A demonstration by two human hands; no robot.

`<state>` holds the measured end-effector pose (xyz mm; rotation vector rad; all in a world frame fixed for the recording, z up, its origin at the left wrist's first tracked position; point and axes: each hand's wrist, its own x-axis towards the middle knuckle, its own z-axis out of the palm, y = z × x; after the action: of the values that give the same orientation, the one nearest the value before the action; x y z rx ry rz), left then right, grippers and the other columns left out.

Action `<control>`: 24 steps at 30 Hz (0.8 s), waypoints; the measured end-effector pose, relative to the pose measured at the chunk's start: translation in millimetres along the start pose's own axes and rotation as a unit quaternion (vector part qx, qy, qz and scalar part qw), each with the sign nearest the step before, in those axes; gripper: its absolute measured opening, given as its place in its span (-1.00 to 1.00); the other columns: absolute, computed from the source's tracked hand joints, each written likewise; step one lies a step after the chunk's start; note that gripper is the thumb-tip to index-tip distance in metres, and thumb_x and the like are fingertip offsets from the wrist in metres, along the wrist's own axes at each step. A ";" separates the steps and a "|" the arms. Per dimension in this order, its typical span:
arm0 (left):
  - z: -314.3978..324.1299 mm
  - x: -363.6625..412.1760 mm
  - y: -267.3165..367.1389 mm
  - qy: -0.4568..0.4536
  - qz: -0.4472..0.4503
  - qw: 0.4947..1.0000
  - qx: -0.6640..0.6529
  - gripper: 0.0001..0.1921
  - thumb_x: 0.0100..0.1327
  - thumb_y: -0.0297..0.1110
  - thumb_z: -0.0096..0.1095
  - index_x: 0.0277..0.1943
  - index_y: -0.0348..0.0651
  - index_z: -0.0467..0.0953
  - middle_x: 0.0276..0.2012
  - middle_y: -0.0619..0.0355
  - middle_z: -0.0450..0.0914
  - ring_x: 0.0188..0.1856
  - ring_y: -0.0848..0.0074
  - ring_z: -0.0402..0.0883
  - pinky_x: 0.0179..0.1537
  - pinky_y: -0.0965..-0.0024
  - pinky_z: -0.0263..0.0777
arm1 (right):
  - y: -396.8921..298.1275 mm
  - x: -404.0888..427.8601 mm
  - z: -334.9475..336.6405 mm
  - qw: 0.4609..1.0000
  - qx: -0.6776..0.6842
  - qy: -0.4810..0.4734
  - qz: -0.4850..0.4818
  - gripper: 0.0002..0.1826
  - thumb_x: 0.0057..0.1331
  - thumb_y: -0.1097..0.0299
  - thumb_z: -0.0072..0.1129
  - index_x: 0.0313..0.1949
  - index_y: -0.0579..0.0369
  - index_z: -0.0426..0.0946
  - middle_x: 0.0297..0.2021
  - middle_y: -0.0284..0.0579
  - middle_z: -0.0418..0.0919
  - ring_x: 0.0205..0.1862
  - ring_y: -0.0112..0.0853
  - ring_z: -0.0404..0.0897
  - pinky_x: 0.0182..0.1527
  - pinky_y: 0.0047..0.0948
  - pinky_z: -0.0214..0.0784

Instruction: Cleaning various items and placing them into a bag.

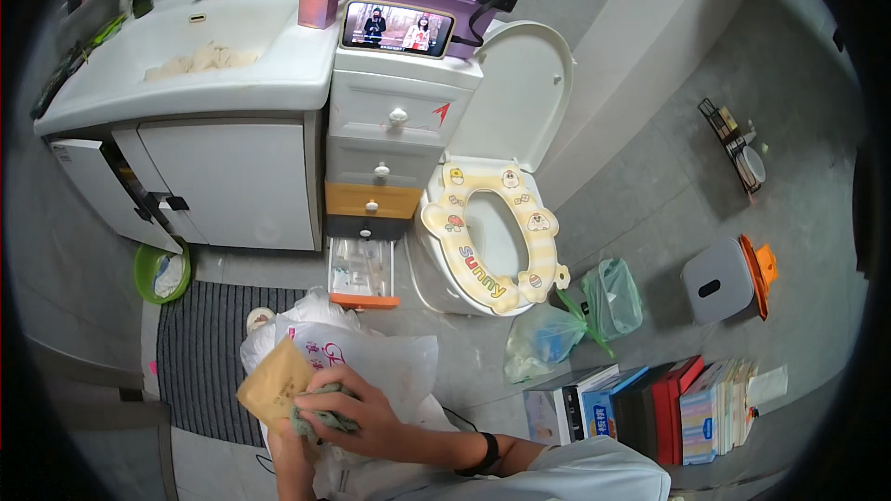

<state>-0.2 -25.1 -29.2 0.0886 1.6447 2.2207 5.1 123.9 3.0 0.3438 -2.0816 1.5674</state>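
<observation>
My right hand is closed around a crumpled grey-green cloth, pressed near the lower edge of a tan packet that bears print. My left hand is at the packet's lower end, its fingers mostly hidden behind the packet and the cloth; it seems to hold the packet. Beneath and behind both hands spreads a white plastic bag with pink writing. A bulkier part of white plastic lies beyond the packet.
Ahead stands a drawer cabinet with its lowest drawer pulled out. To its right is a toilet with a padded seat cover. Tied green bags, books and a grey bin stand right. A striped mat lies left.
</observation>
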 end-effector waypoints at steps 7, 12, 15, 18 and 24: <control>9.9 20.4 14.9 0.020 0.171 0.973 -0.156 -0.30 0.40 0.13 -0.36 0.38 -0.23 -0.12 0.38 -0.01 0.00 0.21 0.09 0.33 0.12 0.01 0.36 | 1.4 -15.3 14.5 0.997 -0.026 -0.056 -0.051 -0.66 0.07 0.52 0.29 -0.12 0.03 0.51 -0.15 -0.14 0.41 -0.20 -0.31 0.51 -0.20 -0.41 0.43; 14.0 20.6 40.7 0.142 0.164 0.940 -0.262 -0.32 0.40 0.13 -0.37 0.40 -0.14 -0.16 0.39 0.03 -0.04 0.17 0.11 0.36 0.03 -0.07 0.44 | 6.7 -33.6 27.4 0.986 0.039 -0.158 -0.026 -0.64 0.09 0.52 0.27 -0.10 0.03 0.45 -0.13 -0.14 0.34 -0.22 -0.31 0.49 -0.21 -0.45 0.40; 17.0 19.1 54.0 0.210 0.138 0.919 -0.304 -0.37 0.42 0.13 -0.49 0.40 -0.05 -0.15 0.40 0.12 -0.04 0.13 0.17 0.39 0.00 -0.09 0.46 | 6.7 -38.4 28.8 0.981 0.046 -0.187 -0.020 -0.66 0.09 0.52 0.26 -0.12 0.02 0.46 -0.13 -0.14 0.34 -0.23 -0.33 0.48 -0.23 -0.46 0.39; 10.6 18.9 53.3 0.185 0.137 0.919 -0.318 -0.38 0.43 0.11 -0.47 0.40 -0.06 -0.13 0.38 0.09 0.01 0.13 0.18 0.39 -0.03 -0.09 0.48 | 4.0 -38.4 27.2 0.982 0.043 -0.185 -0.006 -0.72 0.12 0.47 0.23 -0.15 0.03 0.45 -0.14 -0.13 0.35 -0.21 -0.28 0.47 -0.22 -0.39 0.39; 6.9 19.1 35.5 0.194 0.099 0.915 -0.340 -0.39 0.44 0.06 -0.38 0.37 -0.17 -0.08 0.18 -0.23 0.28 0.03 -0.02 0.47 -0.02 -0.01 0.46 | 10.3 -20.0 15.0 0.997 -0.033 -0.068 -0.003 -0.68 0.04 0.53 0.31 -0.17 0.02 0.52 -0.16 -0.15 0.40 -0.19 -0.28 0.50 -0.14 -0.40 0.42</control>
<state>-25.2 -21.2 2.9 -0.4116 0.9471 2.9877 13.2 110.9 -19.2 0.4445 -2.2269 1.5055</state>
